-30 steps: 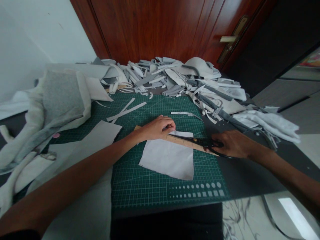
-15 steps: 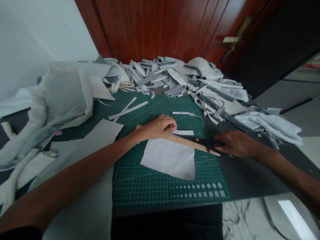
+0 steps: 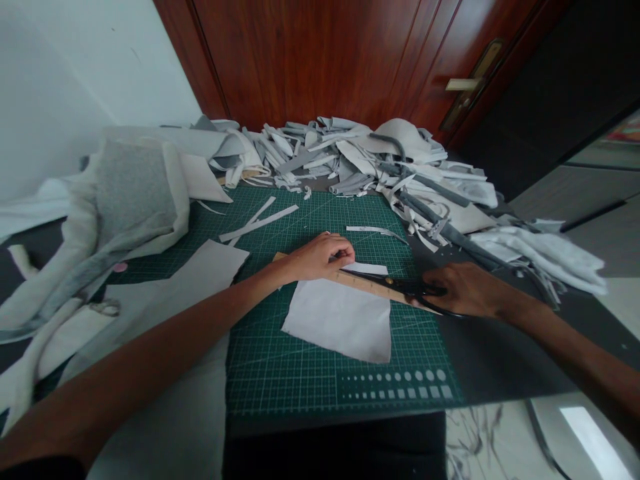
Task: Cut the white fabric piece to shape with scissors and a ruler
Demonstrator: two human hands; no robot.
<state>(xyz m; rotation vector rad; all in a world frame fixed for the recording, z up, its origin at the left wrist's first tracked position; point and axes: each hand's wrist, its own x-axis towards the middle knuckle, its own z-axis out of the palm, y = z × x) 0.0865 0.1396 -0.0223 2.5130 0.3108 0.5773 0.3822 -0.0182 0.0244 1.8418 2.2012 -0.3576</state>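
Green cutting mat point(image 3: 280, 373) beneath left fingers point(image 3: 340, 252) pressed together on wooden ruler point(image 3: 367, 288), right fingers point(image 3: 431, 275) around black scissors point(image 3: 395, 283)

No readable text, tick marks on wooden ruler point(image 3: 370, 285), grid on cutting mat point(image 3: 300, 380)

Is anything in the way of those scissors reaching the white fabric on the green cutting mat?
Nothing visible blocks them. The black scissors, held in the right hand, lie along the wooden ruler, right at the white fabric. The left hand rests on the ruler, away from the blades.
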